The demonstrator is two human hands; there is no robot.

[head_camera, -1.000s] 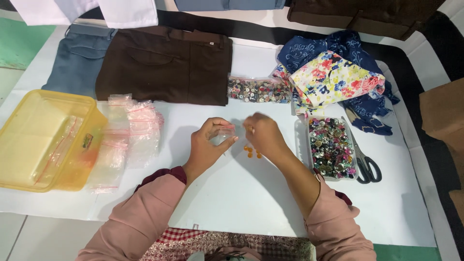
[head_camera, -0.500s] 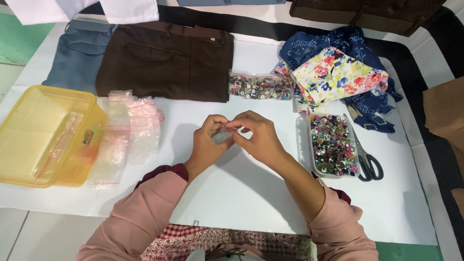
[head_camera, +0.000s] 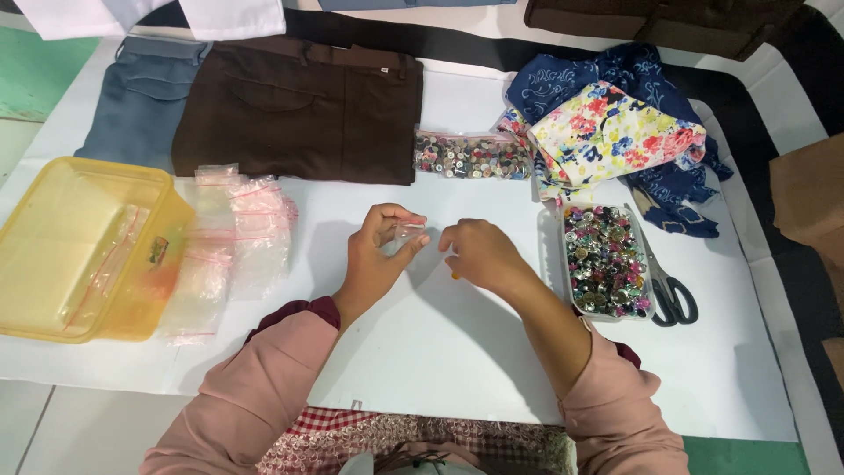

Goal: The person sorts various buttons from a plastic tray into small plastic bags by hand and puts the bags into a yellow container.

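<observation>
Since half a second ago, right hand has parted from left hand, which pinches a small clear bag; right fingers are curled, grip unclear; loosening could spill buttons.

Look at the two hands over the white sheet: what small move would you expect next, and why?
Probably the right hand brings its small piece to the little clear bag pinched in the left hand. The hands sit close together, and the tray of buttons lies just beside the right hand.
</observation>
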